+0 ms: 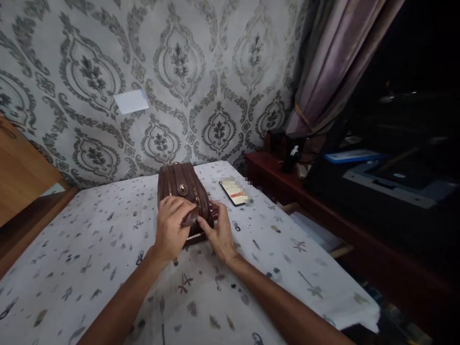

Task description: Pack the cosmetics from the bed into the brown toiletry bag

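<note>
A brown leather bag (179, 179) lies on the patterned white cloth, with gold zips along its top and front edge and a round metal clasp on its middle strap. My left hand (173, 223) is closed on a leather flap at the near end of the bag, its fingers curled over the top. At the near right corner, my right hand (222, 232) pinches the bag's side, thumb near the flap and fingers against the side wall. Part of the near end is hidden behind both hands.
A phone (234, 192) with a lit screen rests right of the bag on the white cloth (118, 230). Behind stands a wallpapered wall (223, 67). A dark red shelf (268, 167) and a curtain (327, 62) are on the right, a wooden panel (21, 167) on the left.
</note>
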The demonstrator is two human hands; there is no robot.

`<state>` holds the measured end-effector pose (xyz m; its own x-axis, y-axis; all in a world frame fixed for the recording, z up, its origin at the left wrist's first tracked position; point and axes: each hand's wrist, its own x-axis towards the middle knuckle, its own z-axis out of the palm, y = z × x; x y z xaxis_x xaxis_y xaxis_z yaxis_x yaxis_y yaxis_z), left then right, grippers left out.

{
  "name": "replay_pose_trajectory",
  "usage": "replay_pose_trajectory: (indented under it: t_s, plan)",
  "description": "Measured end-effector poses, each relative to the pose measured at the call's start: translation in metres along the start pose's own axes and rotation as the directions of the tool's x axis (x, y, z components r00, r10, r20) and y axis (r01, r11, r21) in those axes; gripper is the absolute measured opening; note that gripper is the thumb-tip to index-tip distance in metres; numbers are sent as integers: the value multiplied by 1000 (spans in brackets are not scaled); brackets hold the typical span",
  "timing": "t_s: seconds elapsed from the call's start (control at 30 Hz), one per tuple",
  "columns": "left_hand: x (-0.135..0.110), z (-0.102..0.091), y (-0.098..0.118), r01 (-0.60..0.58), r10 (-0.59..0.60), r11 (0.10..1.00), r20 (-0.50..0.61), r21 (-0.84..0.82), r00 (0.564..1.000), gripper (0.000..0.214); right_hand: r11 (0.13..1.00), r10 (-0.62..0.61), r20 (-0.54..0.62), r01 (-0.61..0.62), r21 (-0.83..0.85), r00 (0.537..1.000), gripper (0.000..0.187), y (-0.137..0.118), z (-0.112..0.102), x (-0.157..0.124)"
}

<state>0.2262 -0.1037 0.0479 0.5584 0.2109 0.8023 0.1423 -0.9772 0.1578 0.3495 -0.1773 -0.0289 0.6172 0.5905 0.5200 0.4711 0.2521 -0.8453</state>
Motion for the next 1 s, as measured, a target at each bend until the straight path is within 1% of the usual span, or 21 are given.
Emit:
replay_pose_trajectory:
  t_s: [0.17,0.37,0.47,0.8,1.0]
  plan:
    - [-6,-1,0,-128,128,989,17,74,992,21,999,8,35,-10,48,999,44,2,-1,0]
    - [-10,0,5,-228,225,955,35,188,974,26,993,28,38,-32,111,999,41,4,1,1]
    - [-12,1,8,-245,242,946,39,213,969,27,988,50,43,-56,143,998,40,2,1,1]
    - [-19,-3,8,-327,319,917,73,229,945,23,988,42,34,-46,145,999,38,2,1,1]
    - [-23,-3,5,-330,320,919,82,215,944,24,989,48,33,-52,139,998,39,2,1,2]
